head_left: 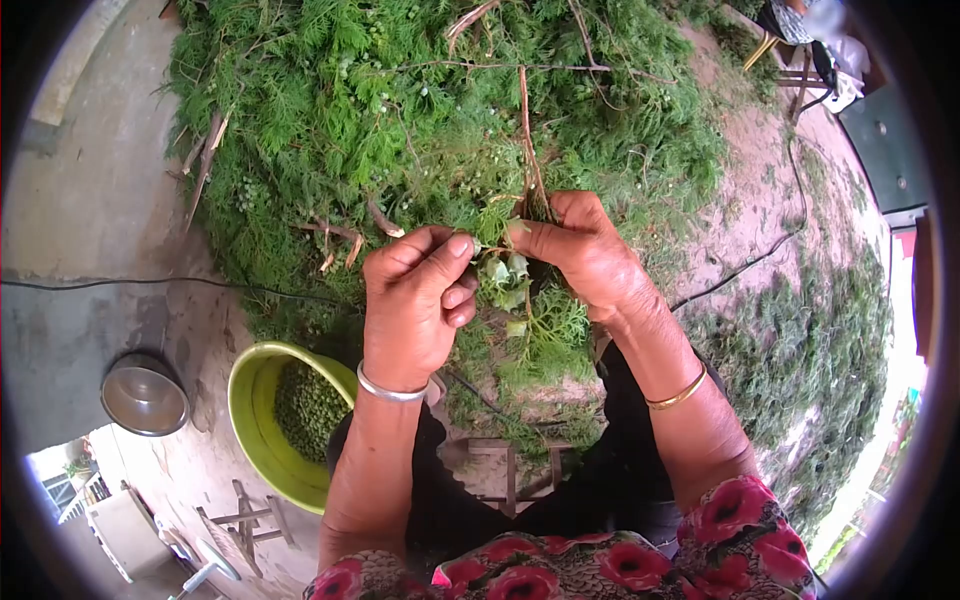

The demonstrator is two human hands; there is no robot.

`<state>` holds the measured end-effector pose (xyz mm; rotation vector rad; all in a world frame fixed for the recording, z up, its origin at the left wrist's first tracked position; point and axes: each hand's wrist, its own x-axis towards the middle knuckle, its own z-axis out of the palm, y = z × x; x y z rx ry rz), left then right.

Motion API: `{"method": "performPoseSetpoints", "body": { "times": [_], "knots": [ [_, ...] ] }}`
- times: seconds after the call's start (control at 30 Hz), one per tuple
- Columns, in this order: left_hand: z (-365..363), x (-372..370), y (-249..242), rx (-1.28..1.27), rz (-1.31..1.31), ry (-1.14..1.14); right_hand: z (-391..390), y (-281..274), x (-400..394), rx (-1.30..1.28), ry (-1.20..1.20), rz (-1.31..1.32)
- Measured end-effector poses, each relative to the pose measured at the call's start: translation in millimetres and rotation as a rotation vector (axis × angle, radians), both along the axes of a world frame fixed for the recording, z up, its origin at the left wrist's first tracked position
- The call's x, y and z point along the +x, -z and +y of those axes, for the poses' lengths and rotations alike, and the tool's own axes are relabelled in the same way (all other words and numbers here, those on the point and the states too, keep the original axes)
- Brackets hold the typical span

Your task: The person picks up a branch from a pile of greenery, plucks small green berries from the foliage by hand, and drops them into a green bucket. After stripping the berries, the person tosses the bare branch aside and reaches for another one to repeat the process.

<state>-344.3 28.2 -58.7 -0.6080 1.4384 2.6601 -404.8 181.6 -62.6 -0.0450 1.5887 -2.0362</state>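
Note:
My right hand (pixel 590 255) grips a leafy conifer branch (pixel 528 120), whose bare brown stem rises above the thumb and whose green sprays (pixel 555 335) hang below. Pale green cones (pixel 508 268) cluster on the twig between my two hands. At the left of this cluster, my left hand (pixel 412 300) pinches thumb and forefinger together on what looks like a small green cone, mostly covered by the fingertips. The other left fingers are curled in.
A yellow-green bucket (pixel 240 420) partly filled with green cones stands at my lower left, near a metal bowl (pixel 145 395). Cut conifer branches (pixel 340 110) are heaped ahead. A black cable (pixel 150 283) crosses the ground. A small wooden stool (pixel 245 520) stands at lower left.

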Motion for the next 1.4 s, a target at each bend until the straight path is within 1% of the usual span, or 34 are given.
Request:
{"method": "performPoseSetpoints", "body": {
  "times": [0.03, 0.1, 0.13, 0.2, 0.23, 0.3, 0.33, 0.37, 0.43, 0.47, 0.53, 0.57, 0.63, 0.67, 0.7, 0.77, 0.8, 0.87, 0.9, 0.97, 1.03, 1.1, 1.17, 1.23, 1.27, 1.3, 1.37, 1.4],
  "knots": [
    [-1.0, 1.0, 1.6, -0.001, 0.0, 0.0, 0.4, -0.6, -0.5, -0.001, 0.0, 0.0],
    [-3.0, 1.9, 4.9, 0.298, 0.028, 0.044, 3.0, -2.2, -2.6, -0.104, -0.024, -0.047],
    [-6.7, 0.1, 8.7, 0.353, 0.092, 0.053, 6.2, -5.3, -3.4, -0.105, -0.023, -0.045],
    [-18.7, -2.9, 10.5, 0.473, 0.18, 0.088, 14.5, -12.1, -4.4, 0.231, 0.085, 0.03],
    [-19.6, -3.2, 9.0, 0.471, 0.182, 0.087, 16.0, -11.7, -4.4, 0.229, 0.083, 0.032],
    [-18.2, -4.6, -1.8, 0.341, 0.126, 0.043, 16.7, -6.7, -3.1, 0.016, 0.171, -0.066],
    [-19.4, -4.8, 2.3, 0.397, 0.177, 0.055, 13.2, 3.2, -2.2, -0.02, 0.289, -0.112],
    [-19.0, -4.3, 0.6, 0.399, 0.178, 0.053, 14.0, 4.9, -3.4, -0.019, 0.287, -0.112],
    [-17.9, -2.9, -5.8, 0.379, 0.068, -0.078, 16.5, 5.7, -7.2, -0.162, 0.137, -0.125],
    [-18.4, -2.0, -0.3, 0.378, 0.069, -0.078, 16.0, 4.7, -6.4, -0.164, 0.137, -0.124],
    [-17.9, -0.4, 16.2, 0.16, 0.149, -0.015, 15.0, 1.9, -3.6, -0.12, 0.146, -0.065],
    [-15.7, -0.3, 14.3, 0.16, 0.15, -0.015, 12.3, 1.7, -4.2, -0.121, 0.145, -0.065],
    [-8.7, -0.4, 7.7, 0.107, 0.234, 0.134, 5.6, 2.4, -5.0, -0.108, 0.076, -0.032],
    [-5.3, -0.6, 6.9, 0.005, 0.236, 0.125, 5.0, 3.7, -3.6, -0.035, 0.04, 0.027],
    [-0.9, -0.9, 5.0, 0.008, 0.233, 0.124, 3.4, 4.5, -2.3, -0.033, 0.04, 0.024],
    [5.5, -1.3, 0.8, 0.001, 0.111, -0.021, -0.2, 5.1, -0.2, 0.044, -0.002, 0.04],
    [4.1, -1.0, 2.4, 0.0, 0.11, -0.022, -0.9, 6.4, 0.3, 0.074, -0.001, 0.048],
    [-1.5, -0.4, 6.6, -0.225, 0.147, 0.088, -0.7, 6.2, -1.3, 0.076, 0.004, 0.038],
    [-3.6, -0.4, 4.4, -0.225, 0.147, 0.088, 0.0, 6.2, -2.8, 0.08, 0.011, 0.029],
    [-9.4, 0.0, -2.6, -0.198, 0.032, 0.139, 5.0, 13.9, -5.9, 0.119, 0.018, 0.058],
    [-33.2, -0.5, 10.2, 0.043, 0.188, 0.079, 7.0, 17.7, -9.1, 0.159, 0.028, 0.088],
    [-49.0, -6.9, 6.6, 0.327, 0.235, 0.015, 9.4, 17.5, -11.2, 0.133, 0.194, 0.08],
    [-43.3, -3.4, -0.4, 0.333, 0.258, -0.008, 5.1, 18.1, -9.1, 0.118, 0.244, 0.073],
    [-28.0, -2.2, -2.1, 0.231, 0.267, 0.036, -0.3, 19.3, -6.0, 0.116, 0.285, 0.036],
    [-20.4, 1.5, -0.7, 0.221, 0.248, 0.038, -2.3, 18.7, -5.2, 0.171, 0.291, 0.041],
    [-12.5, 2.0, -1.9, 0.146, 0.239, 0.045, -4.1, 17.1, -4.2, 0.172, 0.29, 0.04],
    [2.3, 3.2, -2.6, -0.345, 0.172, 0.042, -6.8, 14.1, -2.3, 0.158, 0.275, 0.039],
    [10.8, 0.2, 6.3, -0.661, 0.223, -0.027, -7.0, 14.9, -1.8, 0.158, 0.275, 0.038]
  ]
}}
